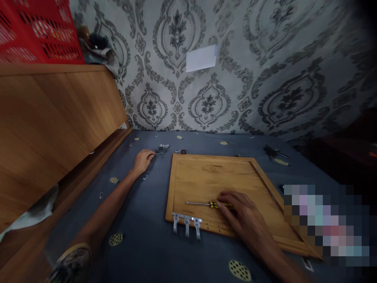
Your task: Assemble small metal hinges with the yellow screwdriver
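My right hand (243, 212) is closed around the yellow-and-black handle of a screwdriver (198, 203), whose shaft points left above a wooden framed panel (215, 181). At the panel's lower left edge lies a silver metal strip with three hooks (187, 220), the hooks hanging past the edge. Small holes show in the frame to the right of it. Farther left, my left hand (143, 160) reaches out with its fingertips pinched together at some small metal pieces (160, 155). What sits between those fingertips is too small to make out. Another little metal heap (163, 147) lies just beyond.
Dark pliers-like tools (275, 152) lie on the blue patterned cloth (141, 220) at the right. A wooden cabinet (59, 133) with a red plastic basket (41, 31) on top stands along the left. Patterned wallpaper (209, 102) closes off the back. A blurred patch covers something at right.
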### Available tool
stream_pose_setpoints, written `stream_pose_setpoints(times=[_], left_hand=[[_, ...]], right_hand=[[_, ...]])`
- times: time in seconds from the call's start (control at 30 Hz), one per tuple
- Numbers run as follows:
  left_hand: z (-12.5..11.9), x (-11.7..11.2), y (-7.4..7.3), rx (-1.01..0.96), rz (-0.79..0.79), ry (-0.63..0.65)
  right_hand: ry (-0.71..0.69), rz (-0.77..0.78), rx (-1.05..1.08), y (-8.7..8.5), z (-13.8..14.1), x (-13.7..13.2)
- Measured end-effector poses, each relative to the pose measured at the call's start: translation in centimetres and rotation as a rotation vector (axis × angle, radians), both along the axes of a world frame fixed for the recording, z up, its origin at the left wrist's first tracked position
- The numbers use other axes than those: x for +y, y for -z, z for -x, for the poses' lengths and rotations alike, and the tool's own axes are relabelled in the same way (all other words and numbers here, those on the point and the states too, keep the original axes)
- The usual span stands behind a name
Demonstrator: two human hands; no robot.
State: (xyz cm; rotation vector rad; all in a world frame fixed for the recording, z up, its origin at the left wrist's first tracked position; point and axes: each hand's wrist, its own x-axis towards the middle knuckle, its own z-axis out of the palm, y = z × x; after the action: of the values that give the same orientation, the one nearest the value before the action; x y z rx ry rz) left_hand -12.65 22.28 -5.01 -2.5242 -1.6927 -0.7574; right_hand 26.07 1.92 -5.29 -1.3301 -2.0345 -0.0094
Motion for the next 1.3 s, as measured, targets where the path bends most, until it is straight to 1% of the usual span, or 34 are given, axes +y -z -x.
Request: stream_pose_setpoints(times=[0.23, 0.4, 0.6, 0.73, 0.9, 1.03, 1.17, 1.3], left_hand=[[0.3, -1.6, 0.1, -0.032, 0.000, 0.014], [0.2, -3.9, -0.1, -0.032, -0.043, 0.031], [-0.7, -6.6, -0.6, 0.011, -0.104, 0.093], [-1.1, -7.4, -0.9, 0.041, -0.102, 0.132], [-1.1, -8.2, -1.4, 0.022, -0.077, 0.132], [-1.1, -8.9, -2.1, -0.068, -0.062, 0.089], [-1.4, -9.4, -3.3, -0.229, -0.041, 0.056], [-3.0, -10.2, -4.0, -0.417, 0.070, 0.081]], right_hand=[[-0.005, -0.026, -0.011, 0.1, -0.1, 0.2], [-0.013, 0.007, -0.020, 0.2, -0.2, 0.3], [0.001, 0.018, -0.011, 0.2, 0.0, 0.1], [0.015, 0.050, -0.005, 0.0, 0.2, 0.0], [-0.001, 0.073, -0.006, -0.2, 0.2, -0.2], [0.019, 0.062, 0.005, -0.1, 0.4, -0.2], [0.021, 0.044, 0.009, 0.0, 0.5, -0.2], [0.022, 0.060, 0.011, -0.2, 0.5, -0.2]])
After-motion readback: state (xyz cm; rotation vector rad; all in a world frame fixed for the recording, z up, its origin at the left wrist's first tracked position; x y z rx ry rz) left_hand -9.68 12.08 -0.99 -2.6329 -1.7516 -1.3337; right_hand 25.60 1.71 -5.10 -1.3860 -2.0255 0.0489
